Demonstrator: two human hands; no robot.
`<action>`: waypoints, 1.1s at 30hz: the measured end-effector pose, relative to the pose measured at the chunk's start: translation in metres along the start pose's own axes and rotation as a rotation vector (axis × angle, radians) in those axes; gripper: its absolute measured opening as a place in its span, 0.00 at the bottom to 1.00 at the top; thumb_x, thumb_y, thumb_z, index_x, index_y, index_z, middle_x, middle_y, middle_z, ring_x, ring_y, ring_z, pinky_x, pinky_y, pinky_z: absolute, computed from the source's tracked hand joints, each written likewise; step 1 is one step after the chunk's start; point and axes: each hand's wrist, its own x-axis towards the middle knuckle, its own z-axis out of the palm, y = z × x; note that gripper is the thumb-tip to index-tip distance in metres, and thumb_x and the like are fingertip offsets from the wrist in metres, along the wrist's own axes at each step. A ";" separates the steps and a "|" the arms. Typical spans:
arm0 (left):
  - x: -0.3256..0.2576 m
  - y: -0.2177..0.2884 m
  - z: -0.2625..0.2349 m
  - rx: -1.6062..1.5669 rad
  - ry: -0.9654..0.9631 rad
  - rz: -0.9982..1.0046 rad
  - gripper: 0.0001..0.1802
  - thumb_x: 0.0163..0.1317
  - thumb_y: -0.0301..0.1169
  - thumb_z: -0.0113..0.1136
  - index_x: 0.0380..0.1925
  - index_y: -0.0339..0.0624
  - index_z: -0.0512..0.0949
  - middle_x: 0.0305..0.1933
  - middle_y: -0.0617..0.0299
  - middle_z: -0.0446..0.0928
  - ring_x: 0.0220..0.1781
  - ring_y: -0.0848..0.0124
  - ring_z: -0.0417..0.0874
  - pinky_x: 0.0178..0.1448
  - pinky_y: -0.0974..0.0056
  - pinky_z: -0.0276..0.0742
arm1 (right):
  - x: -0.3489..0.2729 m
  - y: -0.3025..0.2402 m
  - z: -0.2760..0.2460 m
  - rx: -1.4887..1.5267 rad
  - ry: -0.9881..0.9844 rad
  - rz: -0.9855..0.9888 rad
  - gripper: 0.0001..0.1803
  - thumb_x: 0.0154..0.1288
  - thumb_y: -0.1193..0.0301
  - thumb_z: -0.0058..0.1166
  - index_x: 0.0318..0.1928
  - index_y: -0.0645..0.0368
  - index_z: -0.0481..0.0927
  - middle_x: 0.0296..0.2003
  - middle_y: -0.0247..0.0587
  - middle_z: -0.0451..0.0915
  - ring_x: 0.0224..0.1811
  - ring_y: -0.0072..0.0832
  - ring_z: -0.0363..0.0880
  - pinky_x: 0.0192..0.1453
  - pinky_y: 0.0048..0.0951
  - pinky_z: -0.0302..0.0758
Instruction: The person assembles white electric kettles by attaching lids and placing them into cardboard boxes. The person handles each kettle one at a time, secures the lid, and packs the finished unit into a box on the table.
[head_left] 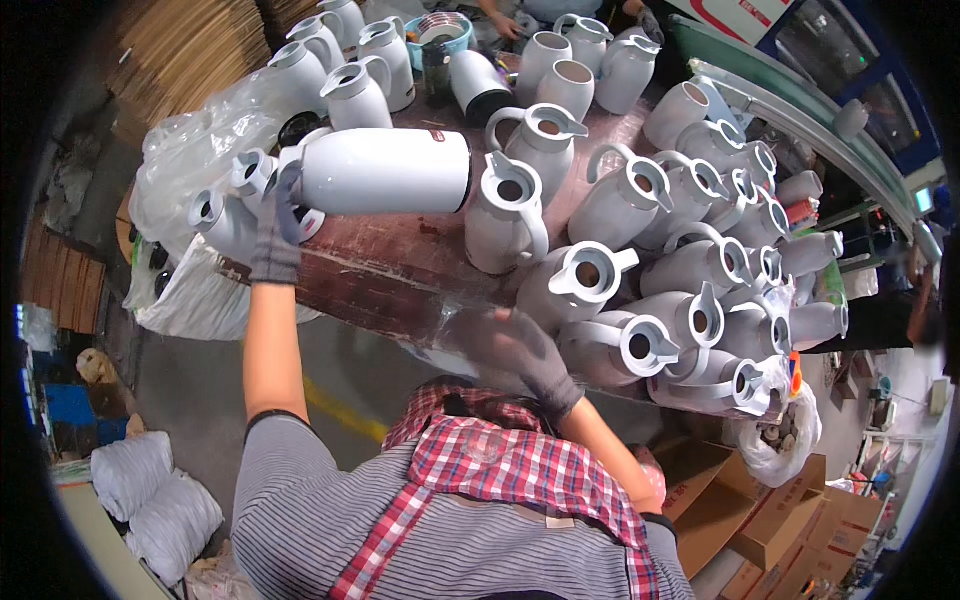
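A white vacuum jug [385, 172] is tipped on its side at the left part of the brown table, its dark base to the right. My left hand [276, 225], in a grey glove, grips it at its spout and handle end. Motion smears my gloved right hand [510, 355], which is at the table's near edge, so its fingers cannot be made out. Some clear film [440, 335] shows beside that hand. Close to its right stand white jugs without lids, among them an open-topped jug [590, 272] and a tilted one [635, 345].
Several more jugs crowd the table's [350, 275] right side and far left. Clear plastic bags [215, 130] hang at the left edge. A blue basket [440, 32] sits at the back, near another person's hand [507, 25]. Cardboard boxes [765, 520] stand on the floor at right.
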 end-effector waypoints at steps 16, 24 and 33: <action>-0.169 0.025 -0.046 -0.334 0.096 -0.045 0.26 0.68 0.44 0.55 0.61 0.45 0.70 0.60 0.58 0.72 0.59 0.64 0.76 0.57 0.58 0.78 | 0.072 -0.125 0.058 -0.050 0.121 -0.306 0.46 0.60 0.58 0.66 0.69 0.68 0.56 0.60 0.49 0.68 0.64 0.32 0.66 0.68 0.32 0.62; -0.205 0.045 -0.022 -0.248 0.122 0.034 0.27 0.73 0.44 0.49 0.63 0.39 0.67 0.62 0.56 0.70 0.61 0.64 0.75 0.61 0.59 0.76 | 0.061 -0.121 0.043 -0.014 0.371 -0.328 0.29 0.71 0.56 0.51 0.60 0.70 0.72 0.53 0.47 0.77 0.54 0.28 0.72 0.63 0.29 0.67; -0.209 0.040 -0.031 -0.293 0.050 0.044 0.23 0.72 0.41 0.48 0.63 0.44 0.68 0.62 0.59 0.70 0.62 0.64 0.74 0.61 0.59 0.76 | 0.049 -0.119 0.034 0.022 0.328 -0.331 0.26 0.72 0.59 0.50 0.61 0.65 0.73 0.53 0.39 0.76 0.55 0.25 0.71 0.62 0.26 0.66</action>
